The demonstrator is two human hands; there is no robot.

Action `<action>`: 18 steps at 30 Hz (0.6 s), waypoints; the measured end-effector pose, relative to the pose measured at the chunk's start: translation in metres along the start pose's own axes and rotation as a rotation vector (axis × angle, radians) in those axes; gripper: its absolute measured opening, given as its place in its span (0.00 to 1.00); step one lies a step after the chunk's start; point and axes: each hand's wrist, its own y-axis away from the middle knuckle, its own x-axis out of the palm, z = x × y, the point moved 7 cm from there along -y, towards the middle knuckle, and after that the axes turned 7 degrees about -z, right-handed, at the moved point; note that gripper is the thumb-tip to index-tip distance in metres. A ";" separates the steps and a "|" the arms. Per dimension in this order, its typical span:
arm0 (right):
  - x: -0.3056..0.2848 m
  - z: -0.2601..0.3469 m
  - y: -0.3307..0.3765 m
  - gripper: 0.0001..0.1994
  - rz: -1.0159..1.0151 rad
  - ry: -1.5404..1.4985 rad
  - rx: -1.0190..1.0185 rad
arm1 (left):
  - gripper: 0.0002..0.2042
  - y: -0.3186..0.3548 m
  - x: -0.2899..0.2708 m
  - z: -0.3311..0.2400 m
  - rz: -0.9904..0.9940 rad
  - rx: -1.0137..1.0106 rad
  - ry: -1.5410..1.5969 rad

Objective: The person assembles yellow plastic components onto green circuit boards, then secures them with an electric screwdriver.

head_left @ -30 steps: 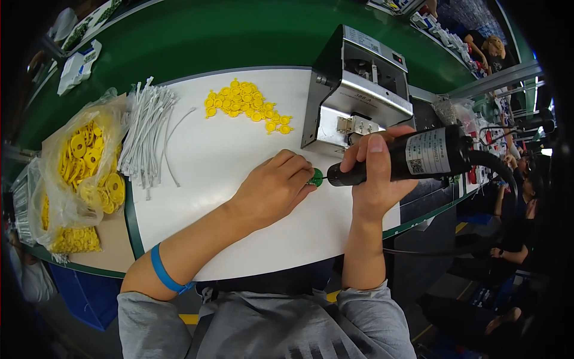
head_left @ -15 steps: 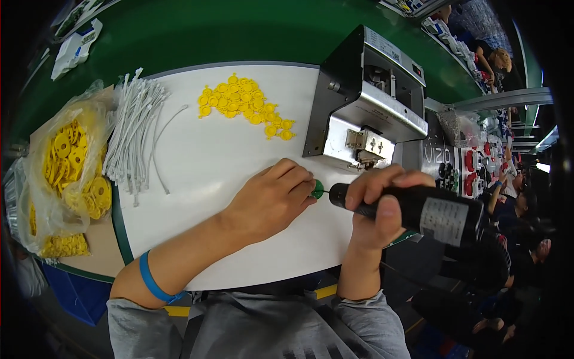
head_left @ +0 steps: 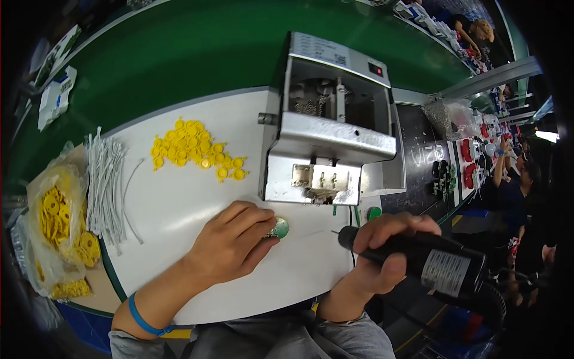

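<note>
My left hand (head_left: 236, 242), closed over the white work surface, pinches a small round green circuit board (head_left: 280, 227) between thumb and fingers; part of the board is hidden under them. A black electric screwdriver (head_left: 439, 269) lies in the grip of my right hand (head_left: 385, 251), its thin bit pointing left toward the board with a gap between. Just beyond both hands stands a silver and black screw feeder (head_left: 332, 131). Another round green piece (head_left: 374, 213) rests near its front right corner.
Yellow round plastic parts (head_left: 191, 145) lie in a loose pile at the far left. Beside them are white cable ties (head_left: 106, 191) and a clear bag (head_left: 57, 215) of yellow pieces. A black panel (head_left: 421, 161) is right of the feeder. Other people work at the far right.
The screwdriver bit, which was at the green board, is now apart from it to the right. The whole view has shifted, and more of the board shows beside my left fingers.
</note>
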 end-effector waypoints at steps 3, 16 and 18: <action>-0.002 0.003 -0.009 0.37 0.051 0.038 -0.059 | 0.17 -0.006 0.003 -0.007 0.011 -0.013 -0.002; 0.090 0.113 -0.022 0.19 0.101 -0.141 -0.082 | 0.15 0.017 -0.035 -0.053 -0.013 0.008 0.020; 0.110 0.117 -0.012 0.13 0.102 -0.013 -0.192 | 0.14 0.024 -0.043 -0.059 -0.018 0.015 0.005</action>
